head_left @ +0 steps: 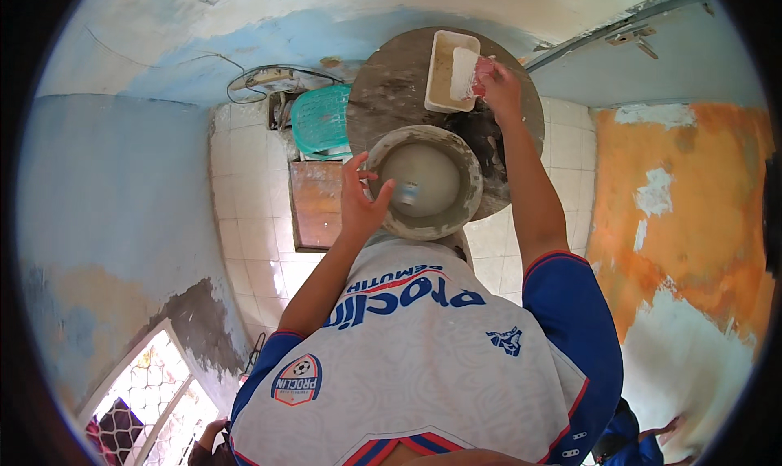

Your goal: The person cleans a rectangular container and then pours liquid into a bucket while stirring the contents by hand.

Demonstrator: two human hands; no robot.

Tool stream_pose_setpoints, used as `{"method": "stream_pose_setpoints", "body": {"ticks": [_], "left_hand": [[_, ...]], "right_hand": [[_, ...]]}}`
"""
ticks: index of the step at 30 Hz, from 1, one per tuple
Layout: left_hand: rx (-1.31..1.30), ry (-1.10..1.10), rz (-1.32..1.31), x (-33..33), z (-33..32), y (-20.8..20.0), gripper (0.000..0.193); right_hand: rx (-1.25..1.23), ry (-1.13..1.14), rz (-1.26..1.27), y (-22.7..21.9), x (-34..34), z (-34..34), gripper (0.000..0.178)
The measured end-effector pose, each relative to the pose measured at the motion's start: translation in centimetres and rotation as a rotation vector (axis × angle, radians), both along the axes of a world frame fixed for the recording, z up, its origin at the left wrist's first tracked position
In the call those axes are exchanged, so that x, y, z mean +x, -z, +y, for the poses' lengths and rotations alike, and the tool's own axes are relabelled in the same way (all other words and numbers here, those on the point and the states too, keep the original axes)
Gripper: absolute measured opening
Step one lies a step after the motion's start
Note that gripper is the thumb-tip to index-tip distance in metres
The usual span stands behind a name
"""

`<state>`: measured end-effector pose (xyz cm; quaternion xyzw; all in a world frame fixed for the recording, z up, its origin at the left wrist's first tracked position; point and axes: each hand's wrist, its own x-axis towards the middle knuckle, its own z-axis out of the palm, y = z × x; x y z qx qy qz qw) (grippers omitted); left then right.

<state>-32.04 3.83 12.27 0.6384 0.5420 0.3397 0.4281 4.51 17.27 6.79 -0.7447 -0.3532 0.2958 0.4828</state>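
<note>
A round grey bucket (472, 152) with a mud-stained rim stands at the near side of a dark round table. Cloudy liquid (423, 173) fills its lower part, and a small pale blue-white object (408, 192) shows in it. My left hand (362, 201) is at the bucket's left rim, thumb over the inside and curled fingers along the outside. Farther off, my right hand (498, 90) grips a red scraper (482, 73) over a cream rectangular tray (442, 46). White paste (463, 72) lies against the scraper's edge; its blade is partly hidden.
The round table (383, 67) stands by a patchy painted wall. Left of it are a green plastic chair (320, 120), a brown wooden box (316, 197) and loose black cables (273, 76). Parts of other people show at the lower left and lower right (627, 433).
</note>
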Motion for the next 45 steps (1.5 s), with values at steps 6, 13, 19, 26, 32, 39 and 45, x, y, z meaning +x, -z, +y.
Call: {"method": "stream_pose_setpoints", "body": {"ticks": [6, 13, 19, 26, 32, 39, 45], "left_hand": [[0.026, -0.016, 0.005, 0.0, -0.1, -0.1, 0.075], [0.045, 0.022, 0.028, 0.0, -0.2, -0.2, 0.074], [0.061, 0.029, 0.017, -0.5, -0.7, -0.3, 0.075], [0.064, 0.000, 0.007, -1.5, -0.6, 0.1, 0.075], [0.072, 0.016, -0.001, -0.9, -0.2, -0.6, 0.075], [0.084, 0.013, -0.013, -1.0, -0.7, -0.7, 0.075], [0.089, -0.032, -0.006, -1.5, -0.7, -0.9, 0.077]], "right_hand": [[-0.083, -0.184, -0.616, -1.0, -3.5, 2.2, 0.027], [-0.030, -0.200, -0.676, -0.5, -4.2, 2.3, 0.022], [-0.078, -0.224, -0.619, -0.3, -4.4, 2.1, 0.030], [-0.091, -0.245, -0.702, -0.7, -4.1, 2.3, 0.034], [-0.070, -0.032, -0.481, 1.6, -2.6, 3.8, 0.026], [-0.137, -0.060, -0.393, 2.2, -5.0, 5.8, 0.015], [-0.108, -0.091, -0.506, 3.3, -5.1, 6.1, 0.013]]}}
